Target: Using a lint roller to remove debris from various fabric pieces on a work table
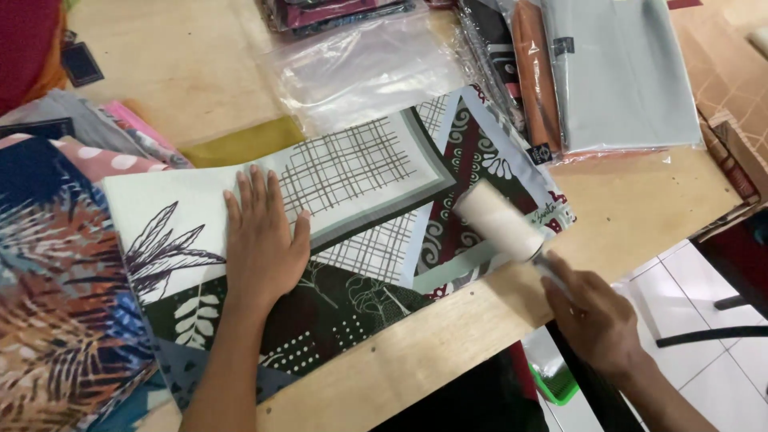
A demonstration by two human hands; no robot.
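A folded patterned scarf (360, 184) with grids, leaves and swirls in white, green and maroon lies across the wooden table (632, 216). My left hand (262, 244) rests flat on the scarf's left half, fingers spread. My right hand (596, 316) grips the handle of a white lint roller (500, 222), whose roll touches the scarf's right end near the table edge.
Bagged folded fabrics (608, 72) are stacked at the back right, with an empty clear plastic bag (360, 68) behind the scarf. A pile of colourful printed cloths (56, 280) lies at the left. White floor tiles (704, 320) and a green basket (552, 376) show below the table edge.
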